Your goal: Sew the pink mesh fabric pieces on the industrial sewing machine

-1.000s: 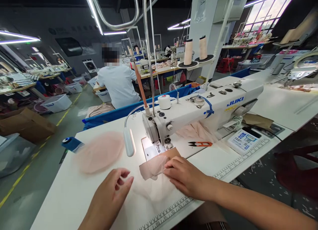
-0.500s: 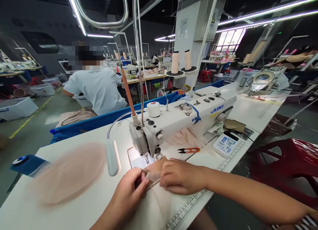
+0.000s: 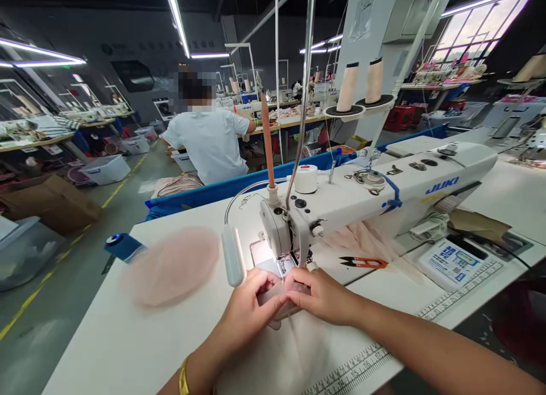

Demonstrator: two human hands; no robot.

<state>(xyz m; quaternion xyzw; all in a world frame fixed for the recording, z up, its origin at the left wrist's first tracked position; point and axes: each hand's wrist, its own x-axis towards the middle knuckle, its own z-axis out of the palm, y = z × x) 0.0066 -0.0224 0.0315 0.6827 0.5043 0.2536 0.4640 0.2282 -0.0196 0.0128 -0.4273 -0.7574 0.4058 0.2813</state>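
Centrally, the mauve fabric strip (image 3: pixel 269 296) lies between the two hands, just toward 6 o'clock from the presser foot (image 3: pixel 283 266) of the JUKI lockstitch sewing machine (image 3: pixel 401 182). The left hand (image 3: pixel 244 305) and right hand (image 3: pixel 327 297) are partly closed, fingers curled and thumbs nearly meeting; each appears to pinch the strip, although the exact contact is hidden. Sheer pale fabric (image 3: pixel 298 344) spreads toward 6 o'clock; whether it is joined to the strip cannot be told. Both materials are judged light, limp and soft, the sheer one apt to slip, pucker or snag. They are best taken by the edge, at two spaced points, with thumb above and fingertips beneath. The strip's visible part seems to run along an 8-to-2 o'clock axis; its ends are covered, so no leading end can be identified.
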